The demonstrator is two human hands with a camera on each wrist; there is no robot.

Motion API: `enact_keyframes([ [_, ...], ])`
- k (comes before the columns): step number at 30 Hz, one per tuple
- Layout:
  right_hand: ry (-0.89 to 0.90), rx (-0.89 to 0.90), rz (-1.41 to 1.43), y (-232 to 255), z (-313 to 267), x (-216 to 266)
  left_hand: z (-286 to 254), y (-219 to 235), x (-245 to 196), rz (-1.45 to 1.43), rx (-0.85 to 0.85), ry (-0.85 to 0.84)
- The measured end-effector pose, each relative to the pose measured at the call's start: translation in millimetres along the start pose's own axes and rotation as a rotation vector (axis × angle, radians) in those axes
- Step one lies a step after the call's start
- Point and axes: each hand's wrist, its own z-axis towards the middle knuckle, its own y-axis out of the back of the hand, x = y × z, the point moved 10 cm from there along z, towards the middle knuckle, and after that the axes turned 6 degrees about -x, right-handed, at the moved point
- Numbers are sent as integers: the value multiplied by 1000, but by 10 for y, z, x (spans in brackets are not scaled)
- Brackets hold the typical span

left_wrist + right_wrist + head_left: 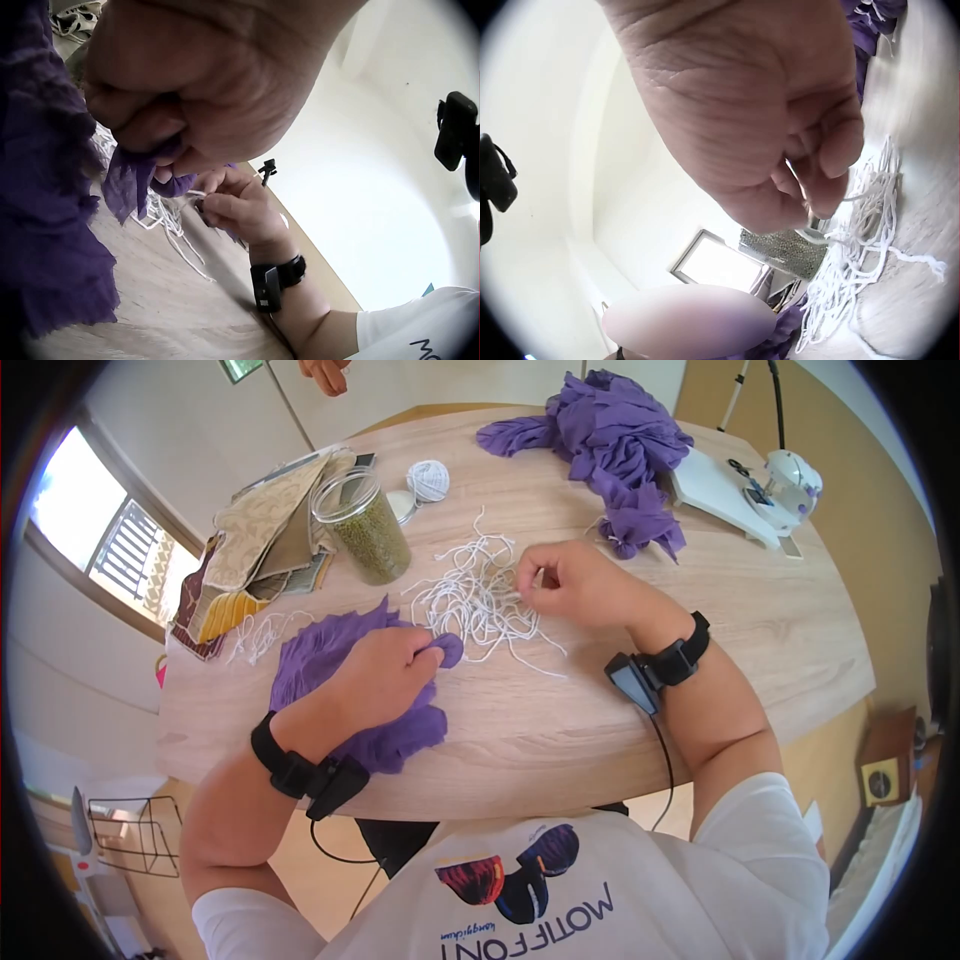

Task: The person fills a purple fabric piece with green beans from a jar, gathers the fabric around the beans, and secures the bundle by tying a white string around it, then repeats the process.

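In the head view my left hand (pixel 380 672) grips a gathered bit of thin purple cloth (pixel 312 650), and the rest spreads over the table to its left. A bunched end of that cloth pokes out past the thumb and fingertips. My right hand (pixel 585 584) is raised at the right side of a loose pile of white strings (pixel 465 605). Between its thumb and fingers it pinches one white string (pixel 815 238), seen in the right wrist view. The left wrist view shows the purple cloth (pixel 126 184) hanging crumpled below the left fingers.
Behind the pile stand a clear jar (pixel 372 540) of green grains and a ball of white yarn (pixel 428 480). Fabric samples (pixel 270 525) lie at the left. More purple cloth (pixel 625 435) is heaped at the back, near a white sewing machine (pixel 790 485). Another person's hand (pixel 324 374) shows at the top.
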Motion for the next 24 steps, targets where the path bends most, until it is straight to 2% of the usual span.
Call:
enact_keyframes([
  [4, -209, -90, 326, 124, 22, -121, 36, -60, -7, -109, -15, 26],
  [7, -109, -91, -206, 230, 2, -69, 74, -151, -14, -210, -16, 51],
  [10, -75, -152, -313, 298, -4, -72, 115, -249, -35, -338, 18, 109],
  [13, -35, -340, -156, 381, -50, 238, 183, -453, 22, -586, 57, 162],
  [16, 91, -402, -82, 215, -126, 498, 211, -500, -64, -685, 36, 190],
  [19, 479, -362, -263, -41, -228, 776, 323, -547, 27, -824, -19, 253],
  [22, 469, -325, -390, -102, -240, 820, 312, -480, 3, -1147, -87, 349],
  [24, 464, -309, -399, -117, -225, 796, 357, -494, 72, -1215, -76, 313],
])
